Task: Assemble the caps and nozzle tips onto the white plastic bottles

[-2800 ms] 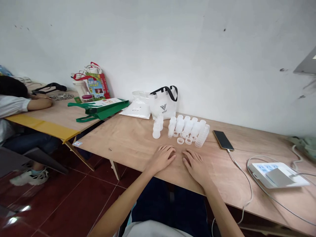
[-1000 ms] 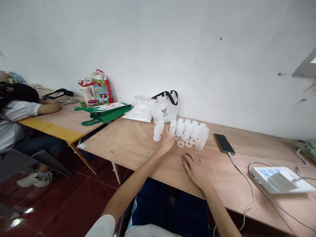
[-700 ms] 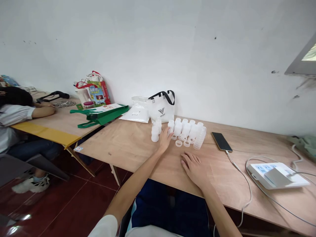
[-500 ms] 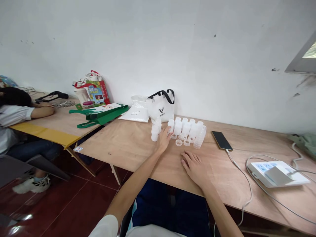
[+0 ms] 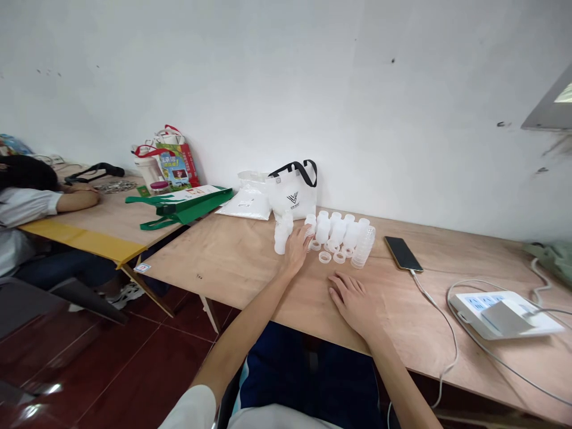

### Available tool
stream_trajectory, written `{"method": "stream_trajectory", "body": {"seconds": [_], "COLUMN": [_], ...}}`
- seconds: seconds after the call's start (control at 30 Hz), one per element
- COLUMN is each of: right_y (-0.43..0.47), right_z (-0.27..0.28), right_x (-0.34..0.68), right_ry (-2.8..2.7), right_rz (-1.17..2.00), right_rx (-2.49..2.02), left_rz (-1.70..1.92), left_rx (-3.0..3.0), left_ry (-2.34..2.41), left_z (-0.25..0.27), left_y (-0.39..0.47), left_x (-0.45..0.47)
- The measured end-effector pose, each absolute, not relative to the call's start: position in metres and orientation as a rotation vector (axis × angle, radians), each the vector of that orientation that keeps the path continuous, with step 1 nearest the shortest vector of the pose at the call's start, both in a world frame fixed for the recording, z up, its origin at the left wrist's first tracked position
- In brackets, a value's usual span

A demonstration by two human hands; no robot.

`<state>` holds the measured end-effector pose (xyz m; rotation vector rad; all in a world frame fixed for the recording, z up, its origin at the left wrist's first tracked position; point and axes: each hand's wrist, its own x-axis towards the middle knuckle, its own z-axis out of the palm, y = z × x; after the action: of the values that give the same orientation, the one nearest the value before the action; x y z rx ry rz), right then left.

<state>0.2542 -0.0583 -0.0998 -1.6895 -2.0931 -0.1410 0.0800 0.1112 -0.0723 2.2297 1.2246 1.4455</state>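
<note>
My left hand (image 5: 295,247) reaches among small translucent plastic bottles, fingers extended and apart, no object visible in its grasp. Its fingertips are at a bottle (image 5: 310,221); whether they touch it I cannot tell. To its left stand more white bottles (image 5: 280,239), partly behind the hand. Further right are several upright bottles (image 5: 336,229) in rows, and a tall ribbed stack of clear rings (image 5: 363,247). Loose clear rings (image 5: 325,257) lie in front of the bottles. My right hand (image 5: 353,301) lies flat on the wooden table (image 5: 232,256), fingers spread, touching only the tabletop.
Behind the bottles stand a white bag with black handles (image 5: 292,193) and a plastic packet (image 5: 246,202). A phone (image 5: 403,253) on a cable and a white box (image 5: 504,314) lie right. At the left table (image 5: 116,208), a person (image 5: 31,196) leans near a green bag (image 5: 187,207).
My hands stay almost where they were, and the bottles keep their places. The view shifts very slightly. At the left table, the person's foot has moved to the right, under the table.
</note>
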Motion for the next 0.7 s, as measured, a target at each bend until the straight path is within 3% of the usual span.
{"method": "stream_trajectory", "body": {"seconds": [0.27, 0.57, 0.7], "right_y": [-0.057, -0.058, -0.058], "right_z": [-0.102, -0.099, -0.100], "right_x": [0.254, 0.253, 0.253], "right_ry": [-2.094, -2.100, -2.094], "right_rz": [-0.147, -0.153, -0.144], "right_rx": [-1.691, -1.698, -1.706], "left_rz": [1.641, 0.951, 0.830], "left_rx": [2.235, 2.245, 2.356], "left_ry": [1.192, 1.221, 1.301], "left_z": [-0.056, -0.062, -0.069], "left_y": [0.095, 0.014, 0.006], "left_x": [0.084, 0.068, 0.049]}}
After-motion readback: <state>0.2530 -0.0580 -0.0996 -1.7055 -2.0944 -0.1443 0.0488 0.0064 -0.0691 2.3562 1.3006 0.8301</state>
